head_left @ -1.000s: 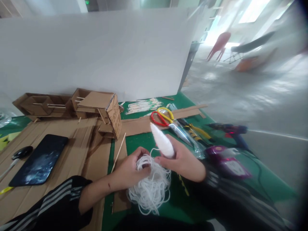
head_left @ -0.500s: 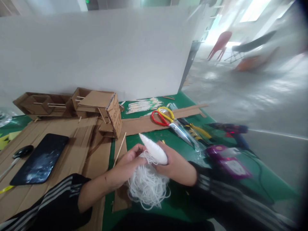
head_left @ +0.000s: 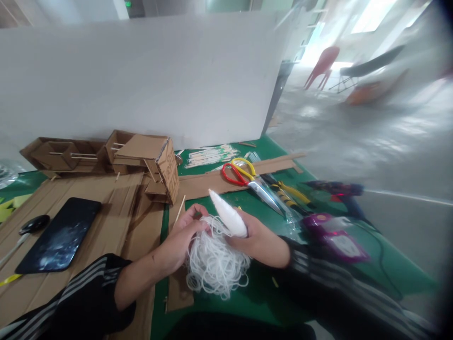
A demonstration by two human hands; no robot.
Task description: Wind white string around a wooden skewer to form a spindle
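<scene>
My right hand [head_left: 260,240] is closed around the wide end of a white spool of string [head_left: 228,215], whose narrow tip points up and to the left. Below it hangs a loose, tangled bundle of white string [head_left: 217,264]. My left hand [head_left: 186,236] pinches strands at the upper left of this bundle, thumb and fingers together. Just beyond both hands, scissors [head_left: 253,182] with one red and one yellow handle lie partly on a cardboard strip [head_left: 208,184]. A thin wooden stick [head_left: 180,208] rests beside my left hand.
A cardboard construction [head_left: 141,156] stands at the back left. A black tablet [head_left: 60,236] and a black mouse-like object [head_left: 33,224] lie on cardboard sheets. To the right are yellow-handled pliers [head_left: 293,191], a drill [head_left: 339,189] and a purple package [head_left: 334,236]. A white partition [head_left: 141,75] rises behind.
My left hand has moved slightly left and up with the strands, drawing away from the spool. The spool's tip has shifted a little right, and the bundle hangs slightly higher.
</scene>
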